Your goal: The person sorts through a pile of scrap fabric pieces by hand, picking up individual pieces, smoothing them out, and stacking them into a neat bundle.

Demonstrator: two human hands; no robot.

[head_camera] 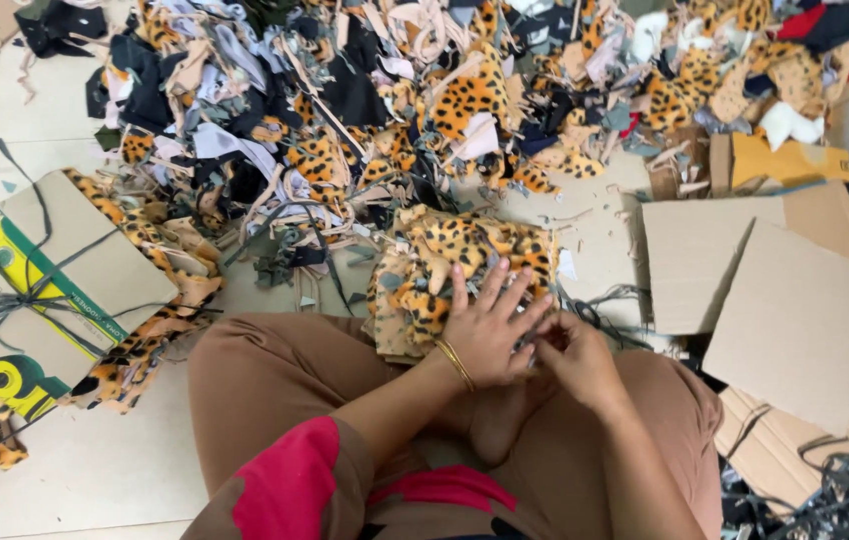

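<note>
A stack of leopard-print fabric pieces (445, 262) lies on the floor just past my crossed legs in brown trousers (265, 370). My left hand (490, 325), a gold bangle on its wrist, rests flat with fingers spread on the near right edge of that stack. My right hand (575, 358) is right beside it, fingers curled at the stack's corner and touching the left fingertips; I cannot tell what it pinches.
A large heap of mixed cloth scraps (425, 90) fills the far floor. At the left lies a cardboard bundle tied with dark strips (40, 290). Flat cardboard sheets (785, 300) lie right. Dark strips (845, 480) tangle at lower right.
</note>
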